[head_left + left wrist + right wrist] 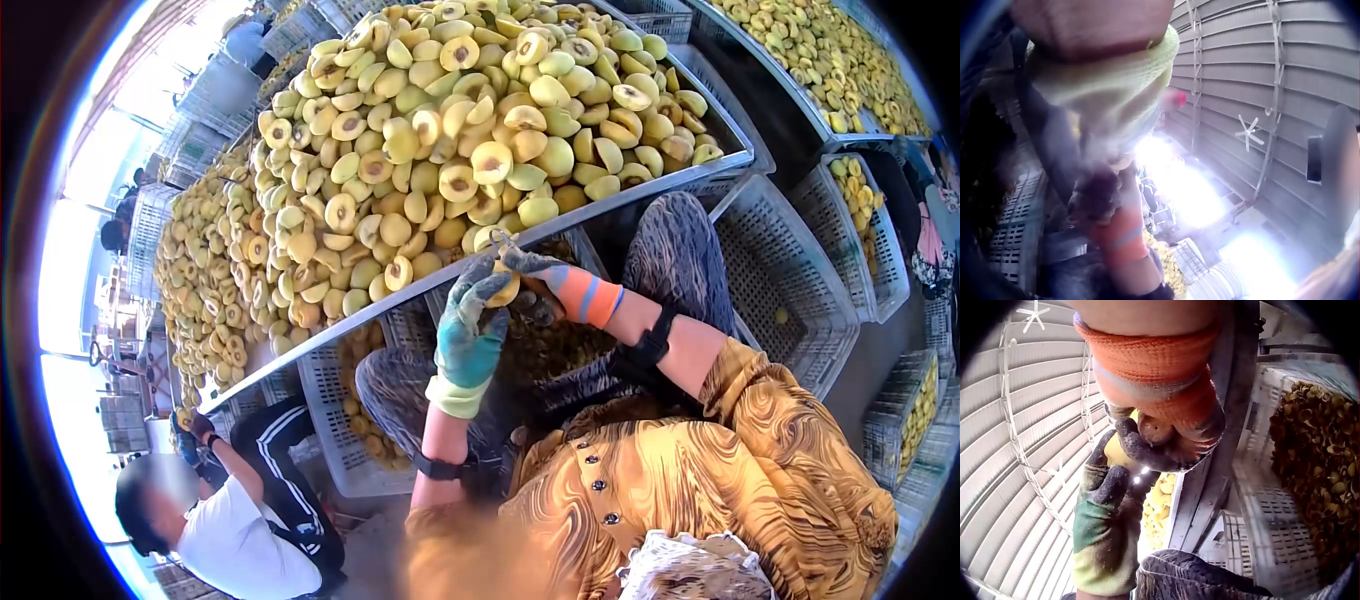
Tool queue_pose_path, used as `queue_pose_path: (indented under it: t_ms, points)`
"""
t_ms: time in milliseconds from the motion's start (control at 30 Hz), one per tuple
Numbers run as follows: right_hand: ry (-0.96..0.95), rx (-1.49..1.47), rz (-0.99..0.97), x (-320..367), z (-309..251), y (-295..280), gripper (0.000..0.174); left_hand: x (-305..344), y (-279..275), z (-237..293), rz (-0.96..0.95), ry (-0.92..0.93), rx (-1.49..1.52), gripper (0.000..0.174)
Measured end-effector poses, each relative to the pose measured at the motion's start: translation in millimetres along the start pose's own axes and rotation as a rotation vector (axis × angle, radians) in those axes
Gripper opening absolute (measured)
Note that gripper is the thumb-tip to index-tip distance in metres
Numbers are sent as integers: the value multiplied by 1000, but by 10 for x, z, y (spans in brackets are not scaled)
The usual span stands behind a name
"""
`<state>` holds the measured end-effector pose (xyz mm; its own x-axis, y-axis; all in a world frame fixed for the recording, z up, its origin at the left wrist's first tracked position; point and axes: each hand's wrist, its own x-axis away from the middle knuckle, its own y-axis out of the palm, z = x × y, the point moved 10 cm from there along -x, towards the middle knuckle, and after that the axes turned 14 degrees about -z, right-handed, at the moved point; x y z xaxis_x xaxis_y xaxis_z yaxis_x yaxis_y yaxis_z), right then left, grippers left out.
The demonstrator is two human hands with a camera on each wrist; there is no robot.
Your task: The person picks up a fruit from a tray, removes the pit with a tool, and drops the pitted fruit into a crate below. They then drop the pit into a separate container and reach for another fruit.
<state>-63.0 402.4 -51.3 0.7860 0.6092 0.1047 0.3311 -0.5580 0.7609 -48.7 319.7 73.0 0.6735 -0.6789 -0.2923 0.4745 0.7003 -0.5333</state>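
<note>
In a green-and-grey glove, my left hand (468,335) holds a yellow peach (506,288) by the front edge of a heaped metal table. The same peach (1117,450) shows between the two hands in the right wrist view. My right hand (556,278), in a dark glove with an orange cuff, meets it from the other side. Its fingers curl round a small hand tool whose round brown handle end (1155,428) shows in the palm. A thin curved metal piece (498,238) sticks up at the fingertips. Glare and blur hide the left fingers in the left wrist view.
Halved peaches (400,150) lie heaped on the table, bounded by a metal rim (600,212). Plastic crates stand right (775,270) and left (335,440) of my knees; one below holds dark scraps (1319,462). Another person (235,540) sits at the left.
</note>
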Motion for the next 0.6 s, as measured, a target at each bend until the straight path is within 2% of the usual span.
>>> queue_pose_path:
  t_ms: [33,67,133,167,200,267,300,333,367,400,467,500,600]
  points:
    - [76,61,-2,13,-4,4,44,-34,33,-10,-35,56,-158,47]
    - [155,143,68,53,-32,18,43,7,-16,-129,52,43,65,52]
    - [132,236,204,19,-49,-150,40,92,-17,-348,223,10,509,62]
    - [30,248,267,-57,-63,-260,38,132,-56,-482,288,-22,703,65]
    - [-22,241,273,-72,-32,-339,38,162,-94,-487,327,-48,570,54]
    - [-125,227,281,-55,-124,-247,39,220,-118,-752,380,-115,920,48]
    - [-120,258,268,-32,-114,-190,40,212,-81,-785,347,-116,902,45]
    - [-111,286,254,-20,-99,-127,41,187,-30,-812,318,-122,883,45]
    - [-71,272,190,-47,-42,-80,39,157,54,-824,363,-159,1107,44]
    - [-137,254,137,-86,-60,19,40,158,77,-858,423,-225,1052,43]
    - [-276,213,41,-120,-113,206,42,241,223,-1015,436,-343,1188,54]
    - [-300,213,19,-133,-115,227,42,285,225,-1065,509,-369,1200,51]
    - [-369,215,-30,-123,-70,204,42,296,169,-1202,571,-311,1197,43]
